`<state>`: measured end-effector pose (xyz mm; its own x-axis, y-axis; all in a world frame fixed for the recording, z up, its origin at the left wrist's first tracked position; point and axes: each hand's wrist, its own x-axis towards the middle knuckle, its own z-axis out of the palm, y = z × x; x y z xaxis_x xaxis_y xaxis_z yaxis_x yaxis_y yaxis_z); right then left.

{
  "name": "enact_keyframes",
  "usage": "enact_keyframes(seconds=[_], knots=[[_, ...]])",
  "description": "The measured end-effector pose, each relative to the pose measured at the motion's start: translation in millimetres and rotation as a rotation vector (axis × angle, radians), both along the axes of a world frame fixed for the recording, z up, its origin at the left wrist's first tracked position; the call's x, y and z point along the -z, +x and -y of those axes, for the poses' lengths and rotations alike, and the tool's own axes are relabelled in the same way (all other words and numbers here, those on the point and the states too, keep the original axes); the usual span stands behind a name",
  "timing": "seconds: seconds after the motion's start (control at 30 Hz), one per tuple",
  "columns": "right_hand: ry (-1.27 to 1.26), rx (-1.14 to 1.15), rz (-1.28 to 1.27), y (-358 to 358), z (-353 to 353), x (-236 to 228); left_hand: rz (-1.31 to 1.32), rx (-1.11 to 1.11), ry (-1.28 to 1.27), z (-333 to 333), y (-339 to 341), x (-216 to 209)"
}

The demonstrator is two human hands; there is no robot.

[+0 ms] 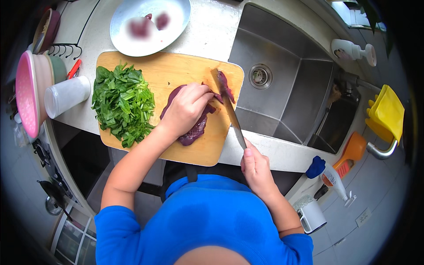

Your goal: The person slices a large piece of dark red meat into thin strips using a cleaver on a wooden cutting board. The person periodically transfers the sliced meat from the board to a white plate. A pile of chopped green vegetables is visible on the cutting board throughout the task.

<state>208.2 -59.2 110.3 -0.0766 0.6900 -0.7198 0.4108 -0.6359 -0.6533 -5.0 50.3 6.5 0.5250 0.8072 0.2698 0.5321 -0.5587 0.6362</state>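
Observation:
My right hand (pixel 257 170) is closed round the handle of a knife (pixel 234 118). Its long blade reaches away across the right part of a wooden cutting board (pixel 207 152). Under my left hand (pixel 187 106) lies a dark red slab of liver (pixel 193 133); the curled fingers press on it close to the blade and hide part of it. A cut strip of liver (pixel 226 85) rests on the far right of the board, against the blade. Chopped leafy greens (pixel 123 106) are heaped on the board's left side.
Beyond the board stands a white plate (pixel 176 33) with dark red pieces. A steel sink (pixel 271 104) adjoins on the right. On the left are a translucent cup (pixel 66 97), a pink-rimmed basin (pixel 27 95) and a red-handled tool (pixel 74 69). Yellow gloves (pixel 386 112) hang at the right.

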Motion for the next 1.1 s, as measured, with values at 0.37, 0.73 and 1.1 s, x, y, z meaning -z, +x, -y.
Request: enact_keyframes(seconds=[0.37,0.73,1.1], knots=[[0.229,-0.027,0.038,-32,-21,34,-0.023,0.038,-0.043,-1,1,6],[0.179,0.01,-0.005,-25,-44,35,-0.041,0.029,-0.058,10,-4,5],[0.125,-0.001,0.004,-19,-45,25,-0.008,-0.107,-0.09,6,-9,-6]])
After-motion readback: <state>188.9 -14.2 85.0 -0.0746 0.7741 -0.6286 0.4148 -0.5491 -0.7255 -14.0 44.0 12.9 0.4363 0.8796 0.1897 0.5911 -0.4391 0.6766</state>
